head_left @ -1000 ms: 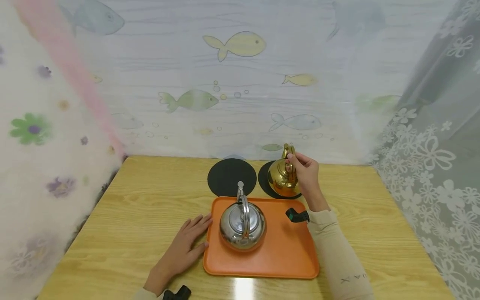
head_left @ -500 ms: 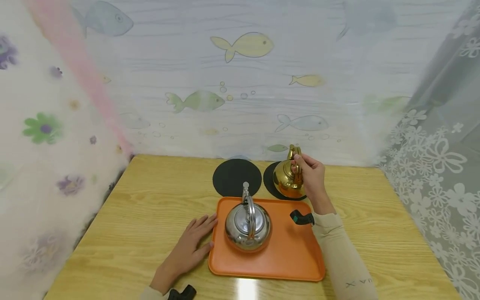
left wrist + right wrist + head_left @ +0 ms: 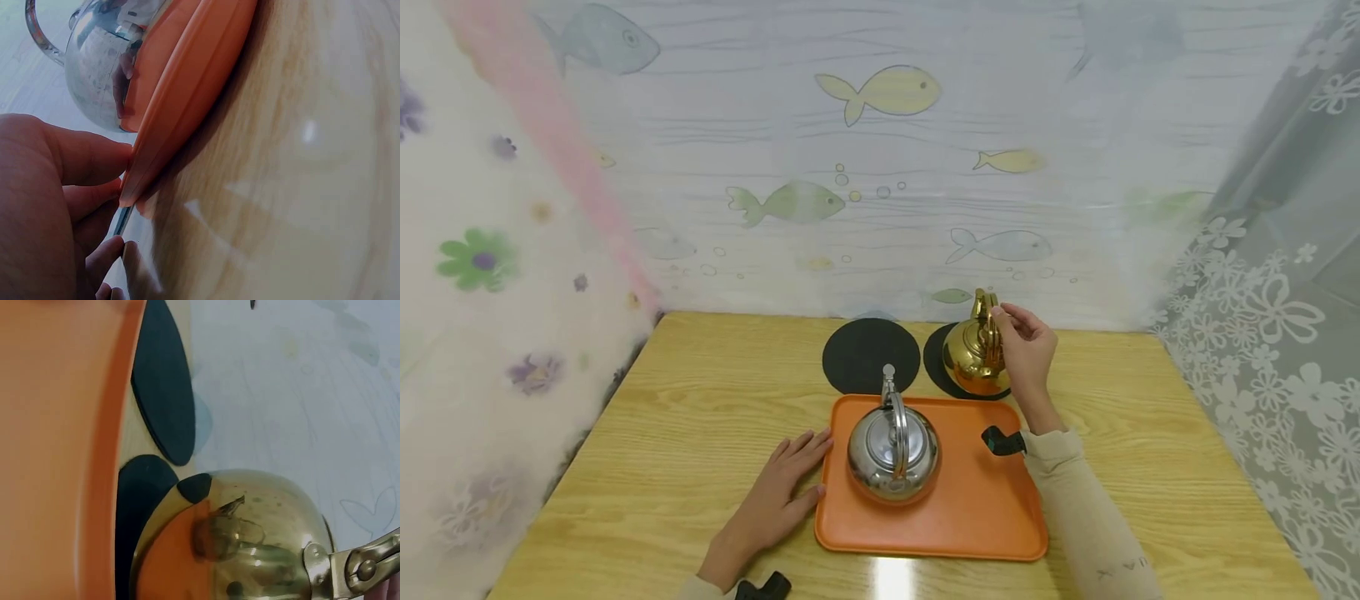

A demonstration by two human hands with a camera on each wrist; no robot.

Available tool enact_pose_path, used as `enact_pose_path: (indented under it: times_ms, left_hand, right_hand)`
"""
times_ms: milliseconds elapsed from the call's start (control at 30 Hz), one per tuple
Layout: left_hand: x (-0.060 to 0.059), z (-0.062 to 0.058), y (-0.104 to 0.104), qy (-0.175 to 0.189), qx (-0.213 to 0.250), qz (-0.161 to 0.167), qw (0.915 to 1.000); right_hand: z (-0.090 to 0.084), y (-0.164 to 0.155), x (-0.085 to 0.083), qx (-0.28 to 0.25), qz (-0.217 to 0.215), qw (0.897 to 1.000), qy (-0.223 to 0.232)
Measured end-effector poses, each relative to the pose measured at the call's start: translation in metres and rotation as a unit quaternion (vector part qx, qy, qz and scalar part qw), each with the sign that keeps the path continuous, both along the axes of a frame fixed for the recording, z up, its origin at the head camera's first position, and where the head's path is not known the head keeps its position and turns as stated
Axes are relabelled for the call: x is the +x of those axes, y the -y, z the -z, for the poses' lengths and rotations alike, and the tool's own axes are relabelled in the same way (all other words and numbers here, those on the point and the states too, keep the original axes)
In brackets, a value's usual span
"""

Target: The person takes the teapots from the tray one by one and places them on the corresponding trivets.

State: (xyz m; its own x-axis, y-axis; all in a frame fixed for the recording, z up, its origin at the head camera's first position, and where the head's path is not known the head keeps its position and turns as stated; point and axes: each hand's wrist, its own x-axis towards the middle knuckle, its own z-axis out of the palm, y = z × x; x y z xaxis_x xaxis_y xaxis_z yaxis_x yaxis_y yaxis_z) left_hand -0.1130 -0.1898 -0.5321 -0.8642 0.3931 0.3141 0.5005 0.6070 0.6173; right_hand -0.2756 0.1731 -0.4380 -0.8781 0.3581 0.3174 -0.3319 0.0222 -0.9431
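Fingers of the right hand (image 3: 1028, 354) grip the gold kettle (image 3: 974, 357) handle over the far right black mat (image 3: 938, 360), while the flat, relaxed left hand (image 3: 780, 492) steadies the orange tray (image 3: 992, 508) on the worktop (image 3: 700, 433).

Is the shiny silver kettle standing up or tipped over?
Standing up. The silver kettle sits level on the orange tray, its handle arching straight over the lid. The left hand rests flat beside the tray, not touching the kettle.

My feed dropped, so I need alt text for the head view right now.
The right hand grips the handle of a gold kettle on the right one of two black round mats behind an orange tray. A silver kettle sits on the tray, and the left hand lies flat on the wooden table, touching the tray's left edge.
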Motion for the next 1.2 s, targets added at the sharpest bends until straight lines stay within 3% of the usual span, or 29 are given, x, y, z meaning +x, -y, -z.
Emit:
enact_pose_path:
  times_ms: [167,367,500,667,833,1000,1200]
  left_hand:
    - [0.000,0.000,0.000,0.004,-0.002,0.000,1.0000]
    - [-0.001,-0.002,0.001,0.005,-0.004,0.001,1.0000]
    - [-0.001,-0.003,0.001,0.007,-0.005,0.002,1.0000]
    - [-0.002,-0.001,0.001,0.011,-0.007,0.001,0.9999]
    - [-0.001,-0.001,0.000,0.012,-0.003,-0.001,0.9999]
    - [-0.001,-0.001,0.000,0.013,-0.002,0.000,0.9999]
    - [-0.001,-0.001,0.001,0.010,-0.008,0.000,0.9999]
  right_hand:
    - [-0.003,-0.001,0.010,0.011,0.005,1.000,-0.008]
    - [-0.004,-0.001,0.026,0.015,0.012,0.998,-0.062]
    - [-0.005,0.002,0.042,0.041,-0.016,0.995,-0.091]
    - [-0.005,0.009,0.062,0.059,-0.067,0.992,-0.093]
    - [-0.005,0.019,0.078,0.023,-0.137,0.988,-0.073]
    - [-0.003,0.027,0.091,0.005,-0.196,0.980,-0.021]
    - [-0.005,0.038,0.106,0.007,-0.262,0.964,0.054]
